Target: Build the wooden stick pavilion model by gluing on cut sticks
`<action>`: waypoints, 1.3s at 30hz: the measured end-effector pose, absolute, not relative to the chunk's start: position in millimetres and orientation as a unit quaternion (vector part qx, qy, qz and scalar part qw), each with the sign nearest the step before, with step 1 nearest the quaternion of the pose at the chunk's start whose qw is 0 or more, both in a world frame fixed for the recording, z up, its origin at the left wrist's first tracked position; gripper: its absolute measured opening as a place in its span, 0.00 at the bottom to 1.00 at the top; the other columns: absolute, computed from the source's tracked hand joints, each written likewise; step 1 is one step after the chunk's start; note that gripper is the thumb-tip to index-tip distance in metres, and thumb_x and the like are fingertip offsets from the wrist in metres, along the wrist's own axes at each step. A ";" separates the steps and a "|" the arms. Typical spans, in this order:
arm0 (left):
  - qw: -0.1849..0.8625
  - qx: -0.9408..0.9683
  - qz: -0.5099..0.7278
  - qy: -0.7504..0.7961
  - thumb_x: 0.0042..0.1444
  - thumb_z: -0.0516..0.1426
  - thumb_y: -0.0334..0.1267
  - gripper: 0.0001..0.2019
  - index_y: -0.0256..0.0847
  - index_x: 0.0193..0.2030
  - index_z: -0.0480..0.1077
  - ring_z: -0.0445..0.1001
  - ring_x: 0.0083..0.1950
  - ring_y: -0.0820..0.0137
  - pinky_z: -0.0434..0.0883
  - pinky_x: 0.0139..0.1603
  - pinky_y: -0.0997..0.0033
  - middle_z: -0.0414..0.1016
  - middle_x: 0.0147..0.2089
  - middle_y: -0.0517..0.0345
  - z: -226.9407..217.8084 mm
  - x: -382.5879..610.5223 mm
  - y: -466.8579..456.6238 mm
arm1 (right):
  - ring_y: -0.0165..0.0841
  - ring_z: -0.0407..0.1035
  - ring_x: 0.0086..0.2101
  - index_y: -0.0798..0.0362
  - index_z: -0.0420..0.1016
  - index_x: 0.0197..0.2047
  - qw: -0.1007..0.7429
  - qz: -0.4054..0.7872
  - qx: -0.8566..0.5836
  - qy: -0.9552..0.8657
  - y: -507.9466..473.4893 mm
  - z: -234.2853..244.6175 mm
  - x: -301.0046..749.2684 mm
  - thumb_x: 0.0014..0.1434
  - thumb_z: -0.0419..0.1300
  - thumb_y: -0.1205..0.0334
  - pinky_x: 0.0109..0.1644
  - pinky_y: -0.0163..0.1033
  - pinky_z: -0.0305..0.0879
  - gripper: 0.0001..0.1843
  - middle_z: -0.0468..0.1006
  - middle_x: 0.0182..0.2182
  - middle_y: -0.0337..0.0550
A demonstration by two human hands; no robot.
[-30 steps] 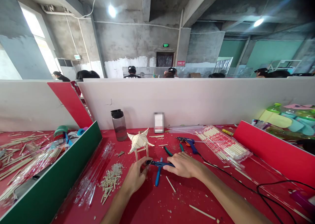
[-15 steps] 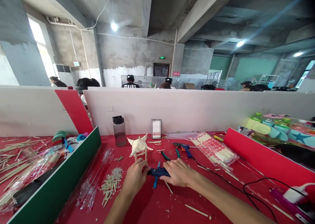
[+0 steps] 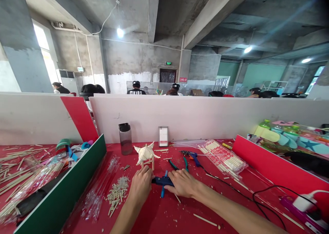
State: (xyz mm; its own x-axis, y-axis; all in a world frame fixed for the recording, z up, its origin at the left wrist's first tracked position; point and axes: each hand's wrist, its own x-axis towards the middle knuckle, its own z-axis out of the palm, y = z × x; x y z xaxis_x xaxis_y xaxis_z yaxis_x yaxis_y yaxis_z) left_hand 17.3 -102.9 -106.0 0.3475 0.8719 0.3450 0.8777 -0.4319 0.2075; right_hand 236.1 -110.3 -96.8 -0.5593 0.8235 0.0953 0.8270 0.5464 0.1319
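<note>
A dark blue bar-shaped tool [image 3: 162, 181] lies crosswise in front of me, just above the red tabletop or on it; I cannot tell which. My left hand [image 3: 142, 181] has its fingers closed round the tool's left end. Round the right end, my right hand [image 3: 183, 182] is closed. A lighter blue rod [image 3: 162, 193] crosses the tool, showing in front and behind. What kind of tool it is does not show. Just beyond my left hand stands a small pavilion model [image 3: 146, 153] of pale sticks with a pointed, flared roof. Green-handled pliers [image 3: 186, 162] lie beyond my right hand.
Cut stick pieces [image 3: 117, 194] are heaped on the left beside clear plastic wrappers [image 3: 96, 193]. Further back stand a bottle [image 3: 125, 139] and a phone-like panel [image 3: 163, 136]. A glue gun [image 3: 194, 157], its cable and stick bundles [image 3: 223, 155] lie right. Green [image 3: 64, 186] and red [image 3: 280, 169] dividers flank me.
Both hands keep hold of the tool, which has shifted slightly left. My right hand has moved a little left along it. The view has tilted slightly upward.
</note>
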 end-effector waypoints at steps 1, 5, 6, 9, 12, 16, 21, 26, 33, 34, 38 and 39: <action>0.014 -0.821 -0.204 -0.533 0.65 0.51 0.30 0.10 0.40 0.37 0.73 0.77 0.41 0.62 0.66 0.42 0.69 0.78 0.41 0.50 -105.7 16.7 -102.6 | 0.50 0.77 0.41 0.59 0.74 0.49 0.013 -0.083 -0.470 -0.879 -109.9 -97.0 234.9 0.67 0.50 0.41 0.46 0.47 0.68 0.28 0.81 0.40 0.57; 0.037 -0.823 -0.196 -0.531 0.65 0.50 0.29 0.11 0.39 0.37 0.74 0.77 0.42 0.60 0.66 0.43 0.66 0.78 0.41 0.49 -104.0 15.7 -102.8 | 0.49 0.77 0.41 0.60 0.74 0.49 0.018 -0.088 -0.472 -0.877 -108.3 -98.0 231.5 0.67 0.50 0.41 0.46 0.46 0.68 0.29 0.82 0.39 0.57; 0.042 -0.824 -0.193 -0.531 0.65 0.50 0.29 0.12 0.39 0.37 0.74 0.77 0.42 0.60 0.66 0.43 0.66 0.78 0.41 0.49 -103.9 15.9 -103.1 | 0.49 0.78 0.40 0.60 0.74 0.49 0.014 -0.089 -0.469 -0.878 -107.8 -98.4 230.9 0.67 0.50 0.41 0.45 0.45 0.68 0.29 0.82 0.39 0.58; 0.047 -0.826 -0.180 -0.532 0.65 0.49 0.29 0.12 0.39 0.37 0.74 0.77 0.42 0.58 0.65 0.43 0.65 0.78 0.40 0.48 -105.0 16.9 -104.6 | 0.50 0.78 0.38 0.62 0.75 0.49 -0.006 -0.088 -0.465 -0.881 -106.3 -100.4 228.6 0.68 0.48 0.40 0.43 0.45 0.69 0.31 0.82 0.37 0.60; 0.049 -0.829 -0.175 -0.528 0.64 0.49 0.27 0.12 0.39 0.37 0.73 0.77 0.42 0.58 0.65 0.43 0.64 0.78 0.41 0.49 -106.7 17.8 -105.9 | 0.50 0.78 0.39 0.62 0.75 0.49 -0.008 -0.082 -0.482 -0.872 -106.9 -102.1 227.0 0.68 0.47 0.40 0.44 0.45 0.68 0.32 0.82 0.37 0.62; 0.022 -0.817 -0.242 -0.523 0.67 0.48 0.32 0.10 0.41 0.38 0.70 0.77 0.42 0.61 0.64 0.41 0.68 0.77 0.42 0.50 -108.2 19.3 -105.3 | 0.52 0.77 0.41 0.60 0.76 0.48 0.017 -0.056 -0.525 -0.849 -114.8 -97.3 231.1 0.67 0.48 0.40 0.45 0.47 0.67 0.31 0.82 0.38 0.61; -0.130 -0.778 -0.305 -0.534 0.67 0.47 0.36 0.08 0.43 0.38 0.65 0.74 0.32 0.68 0.59 0.31 0.74 0.74 0.32 0.59 -116.5 22.1 -98.8 | 0.54 0.76 0.43 0.61 0.71 0.54 0.067 -0.005 -0.626 -0.777 -131.1 -87.6 244.8 0.68 0.48 0.46 0.45 0.49 0.67 0.27 0.81 0.40 0.62; -0.277 -0.726 -0.400 -0.486 0.62 0.51 0.40 0.08 0.41 0.33 0.65 0.68 0.29 0.69 0.61 0.32 0.72 0.71 0.28 0.60 -131.3 26.3 -90.7 | 0.53 0.73 0.49 0.64 0.60 0.66 0.081 0.031 -0.689 -0.719 -143.4 -95.3 249.9 0.67 0.48 0.56 0.48 0.52 0.66 0.29 0.78 0.48 0.66; -0.402 -0.662 -0.461 -0.433 0.51 0.61 0.47 0.13 0.39 0.33 0.69 0.71 0.32 0.67 0.69 0.36 0.69 0.72 0.30 0.57 -137.6 31.4 -86.1 | 0.56 0.64 0.57 0.61 0.61 0.66 0.057 0.033 -0.725 -0.686 -142.9 -107.0 240.1 0.65 0.49 0.58 0.49 0.53 0.68 0.29 0.69 0.57 0.69; -0.403 -0.659 -0.463 -0.434 0.50 0.61 0.48 0.13 0.39 0.33 0.70 0.72 0.33 0.67 0.69 0.36 0.69 0.73 0.30 0.56 -136.8 31.6 -86.3 | 0.57 0.64 0.57 0.61 0.62 0.66 0.056 0.032 -0.725 -0.686 -141.8 -107.5 237.6 0.65 0.50 0.57 0.49 0.54 0.68 0.29 0.69 0.57 0.70; -0.402 -0.656 -0.467 -0.435 0.49 0.63 0.51 0.16 0.38 0.34 0.73 0.73 0.33 0.65 0.70 0.37 0.68 0.75 0.30 0.56 -134.1 31.9 -87.1 | 0.60 0.64 0.55 0.63 0.64 0.65 0.056 0.021 -0.727 -0.684 -139.0 -112.0 225.5 0.62 0.55 0.52 0.49 0.58 0.67 0.33 0.69 0.57 0.73; -0.403 -0.655 -0.468 -0.435 0.49 0.63 0.51 0.17 0.38 0.34 0.73 0.74 0.33 0.65 0.70 0.37 0.67 0.75 0.30 0.55 -134.2 32.0 -87.0 | 0.61 0.64 0.55 0.63 0.64 0.65 0.059 0.019 -0.729 -0.682 -139.0 -113.3 223.0 0.61 0.56 0.51 0.49 0.59 0.67 0.35 0.68 0.57 0.74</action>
